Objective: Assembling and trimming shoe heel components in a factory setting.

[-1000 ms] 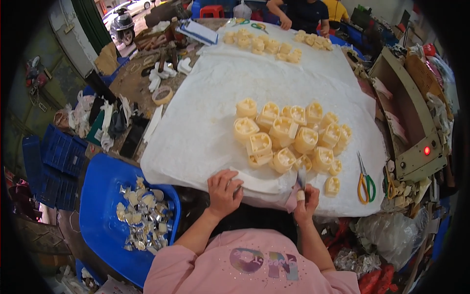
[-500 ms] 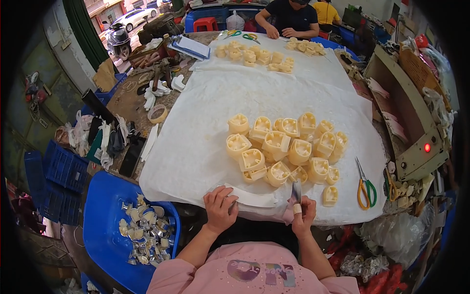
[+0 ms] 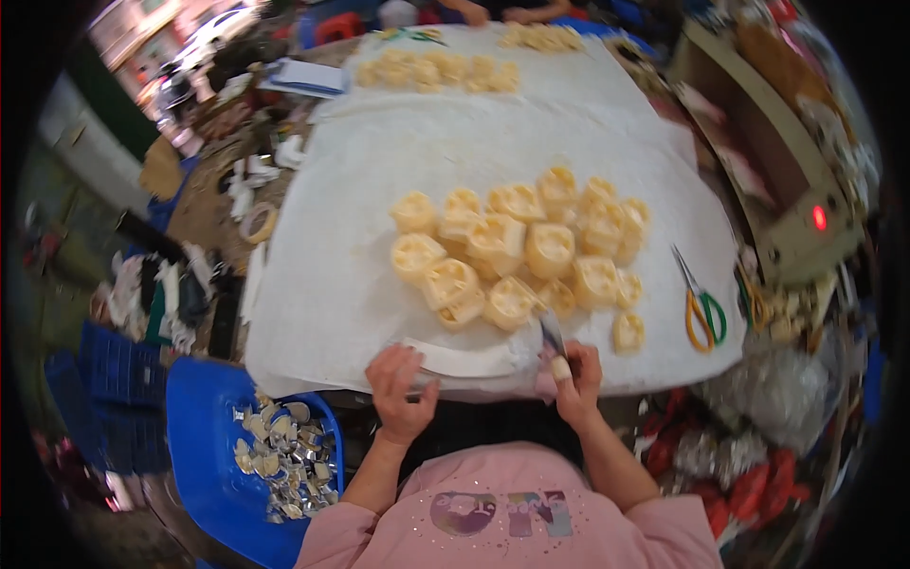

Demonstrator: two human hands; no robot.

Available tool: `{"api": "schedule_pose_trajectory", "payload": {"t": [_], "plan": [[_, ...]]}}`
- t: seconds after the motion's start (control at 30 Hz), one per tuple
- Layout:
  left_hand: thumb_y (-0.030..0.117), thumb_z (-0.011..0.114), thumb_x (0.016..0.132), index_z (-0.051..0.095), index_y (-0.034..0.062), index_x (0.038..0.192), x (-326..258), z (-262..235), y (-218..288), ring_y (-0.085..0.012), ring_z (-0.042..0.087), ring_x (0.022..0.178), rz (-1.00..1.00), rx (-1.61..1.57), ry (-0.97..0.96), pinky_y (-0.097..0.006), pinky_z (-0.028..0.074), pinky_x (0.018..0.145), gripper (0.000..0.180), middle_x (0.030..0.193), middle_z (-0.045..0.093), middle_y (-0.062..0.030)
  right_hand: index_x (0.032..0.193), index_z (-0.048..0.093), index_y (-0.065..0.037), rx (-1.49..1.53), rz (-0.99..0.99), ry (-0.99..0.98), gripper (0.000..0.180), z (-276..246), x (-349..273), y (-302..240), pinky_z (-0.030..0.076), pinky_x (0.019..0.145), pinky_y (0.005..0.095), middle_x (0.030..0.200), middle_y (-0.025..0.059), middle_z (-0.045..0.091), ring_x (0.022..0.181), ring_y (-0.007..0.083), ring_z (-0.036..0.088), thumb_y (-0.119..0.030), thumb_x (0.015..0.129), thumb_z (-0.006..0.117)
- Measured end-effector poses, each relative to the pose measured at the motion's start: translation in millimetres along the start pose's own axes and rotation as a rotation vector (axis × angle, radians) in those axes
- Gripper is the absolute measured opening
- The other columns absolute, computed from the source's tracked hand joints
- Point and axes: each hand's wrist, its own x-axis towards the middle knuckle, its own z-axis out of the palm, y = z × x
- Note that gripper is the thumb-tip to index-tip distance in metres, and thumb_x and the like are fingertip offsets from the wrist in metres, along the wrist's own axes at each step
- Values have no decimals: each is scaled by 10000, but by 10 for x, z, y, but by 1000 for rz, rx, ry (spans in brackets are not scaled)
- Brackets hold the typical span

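My left hand (image 3: 402,387) rests at the near table edge by the left end of a white strip (image 3: 464,360). Its fingers are bent, with the thumb apart; blur hides whether anything small lies under them. In my right hand (image 3: 580,377) is a knife (image 3: 552,334), its blade pointing up and away over the cloth. A tan wrap (image 3: 560,368) circles the thumb, and a pink patch (image 3: 546,385) shows beside that hand. Just beyond both hands lies a heap of cream moulded pieces (image 3: 497,243), with hollow tops; one single piece (image 3: 628,334) sits apart, nearest my right hand.
White cloth (image 3: 332,209) covers the table. Scissors (image 3: 701,308) lie at the right, near a beige machine (image 3: 787,190) with a red light. A blue bin (image 3: 204,446) holds silvery and cream pieces. More cream pieces (image 3: 436,71) and a co-worker's hands (image 3: 474,13) are at the far end.
The view has tilted and blurred, so the table sits higher and further left. Both hands stay near the table edge; the knife is still in the right one.
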Motion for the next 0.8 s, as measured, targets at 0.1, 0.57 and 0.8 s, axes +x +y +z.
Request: {"api": "schedule_pose_trajectory", "payload": {"t": [0.1,0.57,0.8], "plan": [[113,669,717,625,25,1014,131,-73,144,-338,541,1025,-56,-64,43,-427,423,861,312,1038,593,-138,942,527,-18,49,50,93,93,42,122,-143,448,617,276,807,85,565,685,159,562,-25,859,570],[294,352,1009,467,-67,1250,457,336,984,-194,592,779,-1053,-1355,-405,-305,482,683,449,947,607,-124,894,568,-59,-519,-426,-318,285,-264,257,-970,400,883,451,1124,125,544,1029,324,516,-133,661,714],[297,355,1009,471,-78,1251,513,248,830,-196,584,755,-989,-1520,-319,-303,469,658,462,941,610,-135,1086,612,-81,-949,-125,-205,449,-1296,331,-478,371,987,403,1161,76,626,1207,286,499,84,668,616]]}}
